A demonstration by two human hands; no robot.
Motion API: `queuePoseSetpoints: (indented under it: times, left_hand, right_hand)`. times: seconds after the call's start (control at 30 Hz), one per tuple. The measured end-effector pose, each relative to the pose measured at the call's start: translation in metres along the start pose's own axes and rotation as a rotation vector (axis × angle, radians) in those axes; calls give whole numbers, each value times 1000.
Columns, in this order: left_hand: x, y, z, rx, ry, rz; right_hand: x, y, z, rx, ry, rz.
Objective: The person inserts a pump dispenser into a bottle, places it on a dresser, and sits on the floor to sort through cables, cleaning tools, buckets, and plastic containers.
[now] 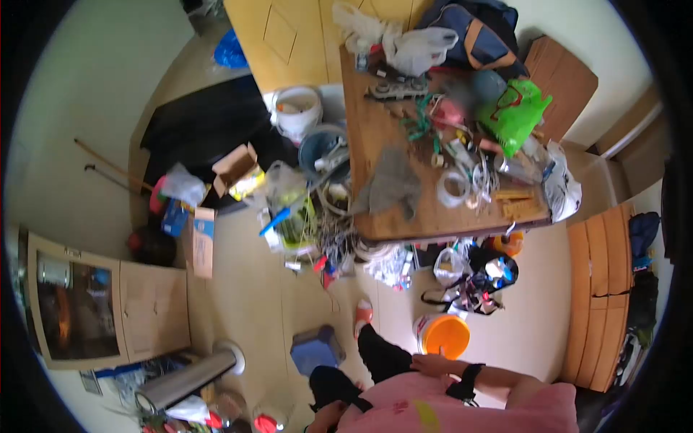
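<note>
My right hand (432, 364), with a black band (465, 380) at the wrist, rests against the pink shirt and dark trousers at my hip. Its fingers lie outstretched and hold nothing visible. Just beyond the fingertips stands a white bucket (422, 328) with an orange inside. Low at the bottom edge, my left hand (329, 416) is beside my other thigh, partly cut off and dim, so its fingers cannot be made out. Ahead of that leg, on the floor, is a blue stool (315, 351). One foot in a red slipper (363, 315) points forward.
A wooden table (377, 137) carries a grey cloth (393, 182), a green bag (516, 112), tape rolls and tools. Beneath it lie cables, bags and loose items. Buckets (297, 119) and an open carton (236, 169) stand left, with a cabinet (153, 312) beyond. Wooden drawers (599, 289) are right.
</note>
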State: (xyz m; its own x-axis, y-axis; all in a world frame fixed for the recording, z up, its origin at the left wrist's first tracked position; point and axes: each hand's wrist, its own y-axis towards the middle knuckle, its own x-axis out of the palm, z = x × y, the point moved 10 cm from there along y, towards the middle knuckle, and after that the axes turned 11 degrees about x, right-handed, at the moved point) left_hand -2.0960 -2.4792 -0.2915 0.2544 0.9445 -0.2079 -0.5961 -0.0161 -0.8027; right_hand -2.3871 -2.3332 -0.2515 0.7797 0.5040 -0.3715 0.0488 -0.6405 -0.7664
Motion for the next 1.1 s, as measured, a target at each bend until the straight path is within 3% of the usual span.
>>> queuePoseSetpoints:
  times: [0.1,0.13,0.23,0.3,0.37,0.47,0.63,0.7,0.73,0.83,0.87,0.93,1.0,1.03,1.07,1.1]
  left_hand:
    - [-99,-7,86,-61,162,-79]
    - [-108,4,80,8,218,-48]
    - [-185,-21,158,61,240,43]
    - [-212,-9,164,64,310,27]
    - [-219,18,137,32,324,-115]
    - [-246,23,106,32,252,-232]
    - [-323,89,4,147,284,-451]
    - [-358,93,3,33,68,-511]
    - [-375,85,56,158,167,-715]
    - [-353,111,-96,-8,118,-902]
    - [-362,105,-128,-42,110,-918]
    - [-374,133,-115,109,178,-963]
    - [-411,158,-86,-204,96,-842]
    - [-412,189,-108,-91,134,-724]
    - [-437,215,-69,155,538,-579]
    - [-435,229,-68,151,528,-581]
  right_hand:
    - [-42,1,2,407,351,-29]
    - [-51,1,-3,416,380,-14]
    - [-49,-2,-12,476,390,-92]
    - [-26,9,-14,393,364,-153]
    - [-57,-2,-38,366,460,16]
    - [-45,0,-61,686,621,-97]
    - [-2,77,-127,742,760,49]
    - [-3,93,-160,849,812,25]
    - [-4,99,-173,869,826,15]
    - [-2,126,-212,818,852,-36]
    - [1,142,-213,751,854,-43]
    - [4,173,-204,668,850,-13]
    - [-11,198,-194,671,788,-139]
    - [-18,212,-197,640,733,-254]
    - [-45,224,-196,581,790,-132]
    - [-72,237,-191,519,840,-2]
